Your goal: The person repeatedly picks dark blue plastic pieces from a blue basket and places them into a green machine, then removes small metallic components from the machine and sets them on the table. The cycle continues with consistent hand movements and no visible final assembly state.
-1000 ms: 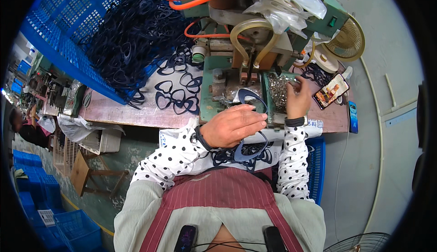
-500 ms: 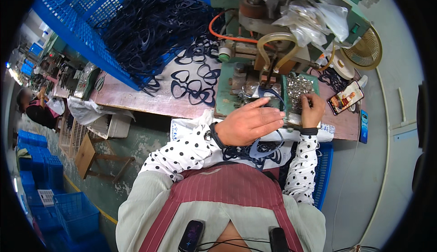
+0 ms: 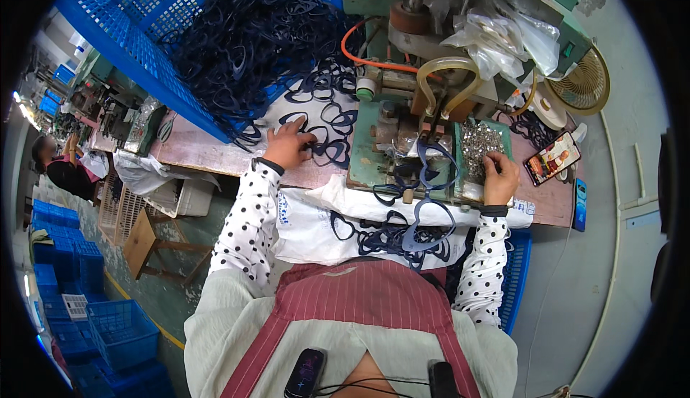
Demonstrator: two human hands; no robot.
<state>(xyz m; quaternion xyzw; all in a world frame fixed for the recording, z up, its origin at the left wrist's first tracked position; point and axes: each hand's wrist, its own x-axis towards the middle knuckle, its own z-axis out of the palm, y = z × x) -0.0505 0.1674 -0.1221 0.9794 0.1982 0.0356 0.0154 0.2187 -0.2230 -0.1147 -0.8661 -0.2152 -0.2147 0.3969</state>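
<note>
Our left hand [image 3: 289, 146] has its grip closing on one dark blue glasses frame [image 3: 327, 150] lying on the table [image 3: 208, 157] left of the green press [image 3: 402, 139]; our right hand [image 3: 499, 175] rests, fingers together, on small metal parts [image 3: 480, 143] at the press's right. We judge it best to lift one frame clear of its neighbours.

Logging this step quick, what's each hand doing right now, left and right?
Left hand: fingers curled on a dark blue eyeglass frame on the bench; a firm grip cannot be told.
Right hand: fingers in the tray of small metal parts; what it holds cannot be told.
</note>
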